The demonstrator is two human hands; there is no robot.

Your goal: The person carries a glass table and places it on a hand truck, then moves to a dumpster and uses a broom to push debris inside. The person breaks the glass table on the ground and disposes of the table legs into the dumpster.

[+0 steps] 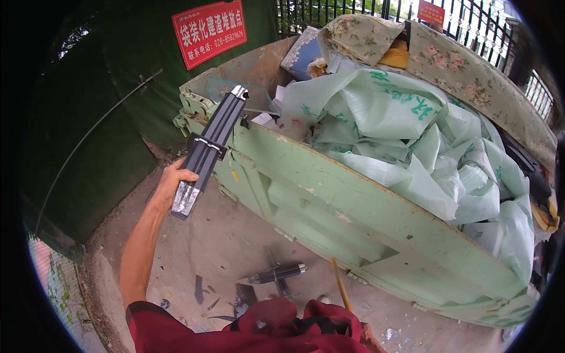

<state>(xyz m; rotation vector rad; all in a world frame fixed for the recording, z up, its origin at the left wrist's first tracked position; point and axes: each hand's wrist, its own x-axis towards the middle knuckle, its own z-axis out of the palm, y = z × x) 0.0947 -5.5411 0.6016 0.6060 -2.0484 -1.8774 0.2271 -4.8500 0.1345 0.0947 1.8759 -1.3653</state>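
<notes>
My left hand [175,181] grips the lower end of a bundle of black bars [216,125], held up at a slant near the skip's left corner. The bars have shiny metallic ends, and a black crosspiece [206,146] spans their middle. At the lower edge of the view is my right hand [371,339], partly covered by the dark red clothing. It is around a wooden stick [341,284], whose far end points at the skip's base. Below on the ground lies a similar black piece [277,273] with a cross-shaped form.
A pale green metal skip [304,176] holds crumpled whitish-green sheeting [397,128], floral padded panels [454,66] and a glass sheet [238,92]. Dark shards [243,300] and broken glass [393,334] litter the ground. A green screen [110,132] bears a red sign [209,33] with writing.
</notes>
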